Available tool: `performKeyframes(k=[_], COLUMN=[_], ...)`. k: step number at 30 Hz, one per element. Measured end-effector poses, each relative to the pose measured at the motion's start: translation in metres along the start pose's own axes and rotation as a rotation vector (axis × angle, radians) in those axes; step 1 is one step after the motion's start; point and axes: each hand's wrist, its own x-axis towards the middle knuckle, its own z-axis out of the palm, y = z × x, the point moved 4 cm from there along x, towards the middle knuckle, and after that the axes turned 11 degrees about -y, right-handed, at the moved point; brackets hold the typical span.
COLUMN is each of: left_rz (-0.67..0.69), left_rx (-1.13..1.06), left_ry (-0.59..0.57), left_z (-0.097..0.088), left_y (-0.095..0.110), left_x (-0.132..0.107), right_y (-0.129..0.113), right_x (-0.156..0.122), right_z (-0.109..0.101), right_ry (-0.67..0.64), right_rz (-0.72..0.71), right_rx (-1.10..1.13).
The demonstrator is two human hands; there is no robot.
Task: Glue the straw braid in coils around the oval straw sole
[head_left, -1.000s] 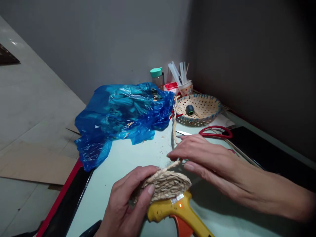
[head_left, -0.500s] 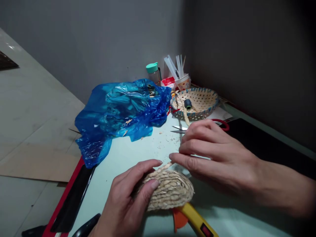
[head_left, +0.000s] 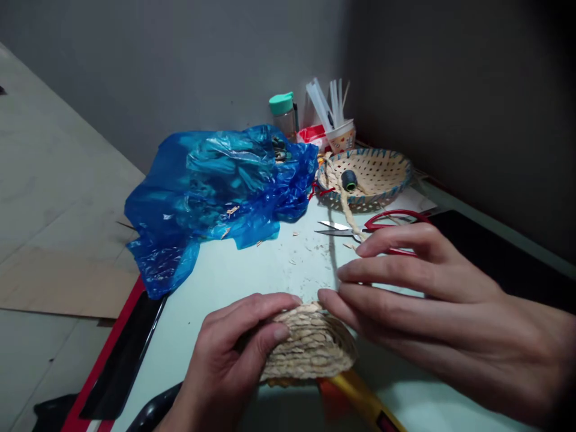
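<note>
A small coiled straw-braid piece (head_left: pixel 310 345) sits low in the middle of the view. My left hand (head_left: pixel 225 360) grips its left side, thumb on the face and fingers over the top edge. My right hand (head_left: pixel 418 300) reaches in from the right, and its fingertips press the braid down onto the top rim of the piece. A loose length of the braid (head_left: pixel 346 207) trails from under my right hand back toward the woven basket (head_left: pixel 382 180). A yellow glue gun (head_left: pixel 360 402) lies just under the piece, mostly hidden.
Red-handled scissors (head_left: pixel 378 227) lie on the pale table (head_left: pixel 252 270) behind my right hand. A crumpled blue plastic bag (head_left: pixel 216 192) fills the left. At the back stand a bottle (head_left: pixel 283 114) and a cup of glue sticks (head_left: pixel 339 129). A dark spool (head_left: pixel 348 180) lies in the basket.
My right hand has slid right along the rim, pressing the braid flat where its end stood up before. The piece has turned more upright and now hides most of the glue gun.
</note>
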Motion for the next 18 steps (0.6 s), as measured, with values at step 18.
performKeyframes(k=[18], left_rz=[0.095], left_rx=[0.043], left_ry=[0.036], left_z=[0.000], left_y=[-0.010], left_x=[0.000], right_y=[0.004], right_x=[0.021], right_z=[0.007], right_ry=[-0.174], right_rz=[-0.099], right_rx=[0.183])
